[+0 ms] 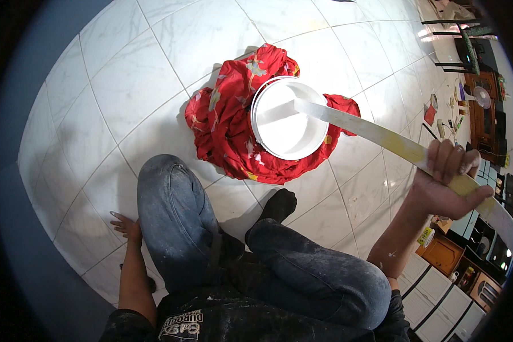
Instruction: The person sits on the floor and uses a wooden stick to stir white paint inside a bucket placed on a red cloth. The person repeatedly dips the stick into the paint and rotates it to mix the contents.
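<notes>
My right hand [455, 176] is closed around a long, flat wooden stick [376, 135] with pale, yellowish and white-smeared faces. The stick slants down to the left, its far end inside a white bucket [253, 122]. White, paint-like material [288, 137] shows inside the bucket; how deep the tip reaches is hidden. Under and around the bucket lies a bunched red cloth [225, 122] with a floral pattern and a few white splashes. Beside my left knee, my left hand [127, 227] rests on the floor with its fingers spread and holds nothing.
White marbled tiles [134, 94] cover the floor where I sit, my sock-clad foot [280, 205] near the cloth. A blue surface [25, 228] borders the left. At right are a dark chair [467, 48], scattered small items including a red one [430, 114], and wooden cabinets [440, 253].
</notes>
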Demonstrator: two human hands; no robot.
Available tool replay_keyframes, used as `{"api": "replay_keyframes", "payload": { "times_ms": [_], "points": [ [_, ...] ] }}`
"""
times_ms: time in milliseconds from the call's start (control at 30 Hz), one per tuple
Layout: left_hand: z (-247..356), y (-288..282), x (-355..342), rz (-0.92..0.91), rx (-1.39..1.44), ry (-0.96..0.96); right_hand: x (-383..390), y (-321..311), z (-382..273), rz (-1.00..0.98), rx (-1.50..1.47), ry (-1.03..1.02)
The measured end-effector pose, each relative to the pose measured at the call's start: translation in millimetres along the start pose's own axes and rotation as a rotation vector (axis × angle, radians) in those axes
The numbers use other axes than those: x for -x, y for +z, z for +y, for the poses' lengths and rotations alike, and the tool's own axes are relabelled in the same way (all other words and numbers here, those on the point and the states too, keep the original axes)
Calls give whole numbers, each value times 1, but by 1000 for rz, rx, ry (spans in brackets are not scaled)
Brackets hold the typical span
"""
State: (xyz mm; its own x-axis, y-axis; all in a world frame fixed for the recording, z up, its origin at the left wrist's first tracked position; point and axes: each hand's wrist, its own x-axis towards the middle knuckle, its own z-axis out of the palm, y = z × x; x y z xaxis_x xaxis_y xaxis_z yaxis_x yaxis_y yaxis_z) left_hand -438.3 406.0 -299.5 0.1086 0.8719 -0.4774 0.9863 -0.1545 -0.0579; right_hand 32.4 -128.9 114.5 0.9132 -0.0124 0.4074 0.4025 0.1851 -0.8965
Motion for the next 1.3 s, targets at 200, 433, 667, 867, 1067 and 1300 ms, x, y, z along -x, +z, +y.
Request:
{"api": "replay_keyframes", "payload": {
  "times_ms": [200, 433, 667, 867, 1067, 1300],
  "points": [
    [6, -4, 9, 3, 54, 3, 16, -2, 42, 19, -69, 112],
    [11, -10, 14, 5, 42, 23, 25, -17, 49, 174, -177, 228],
    [8, -6, 8, -10, 48, -19, 4, -54, 7, 288, -203, 130],
    [10, -8, 8, -12, 30, -33, -9, -58, -31, 280, -108, 44],
    [14, -9, 11, 16, 20, -14, -9, -36, -38, 119, 52, -27],
    [12, -10, 12, -19, 0, -20, 6, 11, -4, -188, 49, 121]
  ]
}}
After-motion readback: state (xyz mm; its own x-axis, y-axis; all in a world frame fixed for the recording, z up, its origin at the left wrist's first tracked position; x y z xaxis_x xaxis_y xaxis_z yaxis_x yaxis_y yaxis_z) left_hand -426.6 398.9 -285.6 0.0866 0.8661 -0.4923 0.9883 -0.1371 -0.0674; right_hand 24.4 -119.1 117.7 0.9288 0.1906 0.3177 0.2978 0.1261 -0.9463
